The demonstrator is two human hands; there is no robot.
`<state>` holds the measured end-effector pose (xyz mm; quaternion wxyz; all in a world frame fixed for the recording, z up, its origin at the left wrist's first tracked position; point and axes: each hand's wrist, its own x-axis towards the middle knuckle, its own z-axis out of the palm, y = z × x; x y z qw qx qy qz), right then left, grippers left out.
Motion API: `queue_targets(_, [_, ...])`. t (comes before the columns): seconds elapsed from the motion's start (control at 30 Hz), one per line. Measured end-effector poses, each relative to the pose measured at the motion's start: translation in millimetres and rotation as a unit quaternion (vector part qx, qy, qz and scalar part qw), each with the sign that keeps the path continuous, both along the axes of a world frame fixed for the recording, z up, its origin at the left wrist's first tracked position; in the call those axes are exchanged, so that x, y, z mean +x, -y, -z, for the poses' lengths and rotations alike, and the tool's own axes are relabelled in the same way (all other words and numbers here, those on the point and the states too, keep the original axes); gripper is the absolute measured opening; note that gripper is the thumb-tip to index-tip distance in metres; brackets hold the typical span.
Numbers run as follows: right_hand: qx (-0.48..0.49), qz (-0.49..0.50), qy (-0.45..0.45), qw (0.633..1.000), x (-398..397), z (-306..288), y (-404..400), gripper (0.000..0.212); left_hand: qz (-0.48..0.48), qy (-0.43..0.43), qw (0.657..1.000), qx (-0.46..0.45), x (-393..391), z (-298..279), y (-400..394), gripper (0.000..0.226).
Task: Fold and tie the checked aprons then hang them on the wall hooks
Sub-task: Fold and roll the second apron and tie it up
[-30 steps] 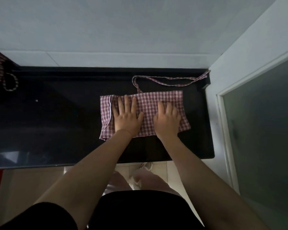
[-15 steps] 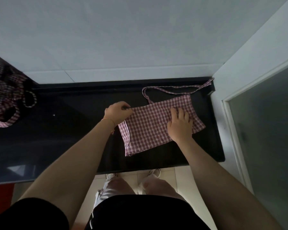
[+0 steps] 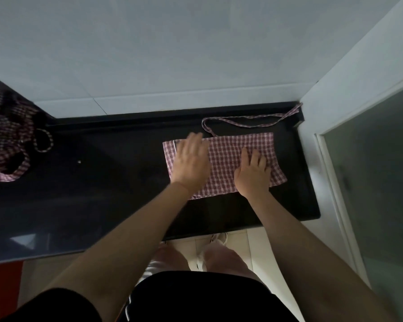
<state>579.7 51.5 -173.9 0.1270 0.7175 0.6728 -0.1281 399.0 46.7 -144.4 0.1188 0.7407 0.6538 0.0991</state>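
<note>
Folded apron point(image 3: 233, 159) lies on the dark surface point(image 3: 102, 182), long axis running left-right, strap point(image 3: 249, 120) looped just behind it. My left hand point(image 3: 191, 163) and right hand point(image 3: 253, 174) rest flat on it, fingers straight, gripping nothing. I'd say the right hand's closer to the strap for tying.

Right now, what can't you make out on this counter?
- Left hand: motion-blurred in the head view, so contact with the folded apron is unclear.
- Second apron pile: cut off by the left edge.
- Strap: its far end is hidden past the counter corner.
- Wall hooks: out of frame.
</note>
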Motion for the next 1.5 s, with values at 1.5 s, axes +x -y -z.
queue_targets(1.5, [0.048,-0.339,-0.023,0.939,48.9,-18.5,24.0,0.083,0.015,-0.153,0.985,-0.079,62.9,3.7,16.4,0.038])
